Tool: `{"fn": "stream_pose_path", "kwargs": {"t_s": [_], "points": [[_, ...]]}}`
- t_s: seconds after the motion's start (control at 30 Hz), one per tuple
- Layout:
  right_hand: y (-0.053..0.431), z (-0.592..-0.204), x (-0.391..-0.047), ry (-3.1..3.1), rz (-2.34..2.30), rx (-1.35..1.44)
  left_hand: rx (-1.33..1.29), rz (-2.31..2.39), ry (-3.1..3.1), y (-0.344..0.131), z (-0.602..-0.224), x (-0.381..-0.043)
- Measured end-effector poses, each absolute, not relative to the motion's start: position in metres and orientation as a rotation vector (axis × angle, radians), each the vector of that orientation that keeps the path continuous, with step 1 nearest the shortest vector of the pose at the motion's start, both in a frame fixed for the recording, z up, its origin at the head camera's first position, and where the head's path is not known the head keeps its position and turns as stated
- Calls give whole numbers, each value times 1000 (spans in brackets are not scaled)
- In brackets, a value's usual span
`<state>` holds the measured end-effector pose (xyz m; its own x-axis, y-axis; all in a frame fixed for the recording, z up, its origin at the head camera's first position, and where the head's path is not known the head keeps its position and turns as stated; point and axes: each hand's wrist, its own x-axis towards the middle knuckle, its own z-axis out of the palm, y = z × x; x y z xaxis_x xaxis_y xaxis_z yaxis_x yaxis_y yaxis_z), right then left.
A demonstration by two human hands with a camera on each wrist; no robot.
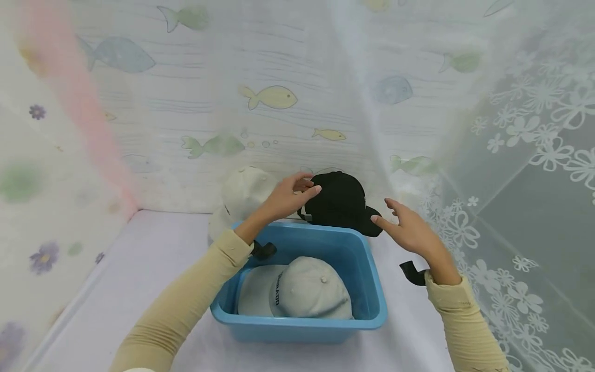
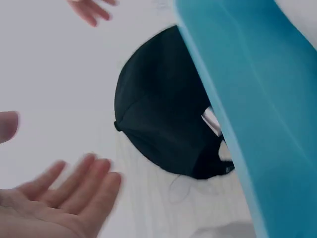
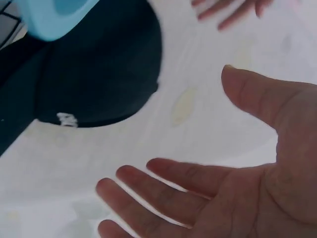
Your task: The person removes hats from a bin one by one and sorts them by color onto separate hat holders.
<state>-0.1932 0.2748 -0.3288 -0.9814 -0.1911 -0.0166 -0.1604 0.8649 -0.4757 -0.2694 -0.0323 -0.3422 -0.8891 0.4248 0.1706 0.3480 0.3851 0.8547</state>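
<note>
Behind the blue tub's far rim lies a black baseball cap [image 1: 338, 199], its brim pointing right. My left hand [image 1: 290, 197] hovers at the cap's left side, fingers spread; the left wrist view shows a gap between the fingers and the black cap [image 2: 158, 104]. Near the brim my right hand [image 1: 409, 230] is held with thumb and fingers apart, and the right wrist view shows it away from the cap [image 3: 104, 64]. Neither hand holds anything. Inside the blue tub [image 1: 297, 323] sits a light grey cap [image 1: 311, 289] with dark lettering, brim to the left.
A white cap [image 1: 246, 191] stands behind the tub at the left, partly hidden by my left arm. White cloth [image 1: 176, 248] covers the surface. A fish-patterned curtain [image 1: 288, 62] rises behind, and a sheer flowered curtain [image 1: 520, 206] hangs at the right.
</note>
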Motion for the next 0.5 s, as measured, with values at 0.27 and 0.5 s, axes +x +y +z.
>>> {"fn": "stream_pose_path", "kwargs": {"t_s": [0.27,0.5], "points": [[261,-329,-148,3043,-846,-595,1217,1541,2599,-54,-341,-238],[253,-349,-123,3047,-884,-875,1307,1405,2609,-71,-342,-215]]}}
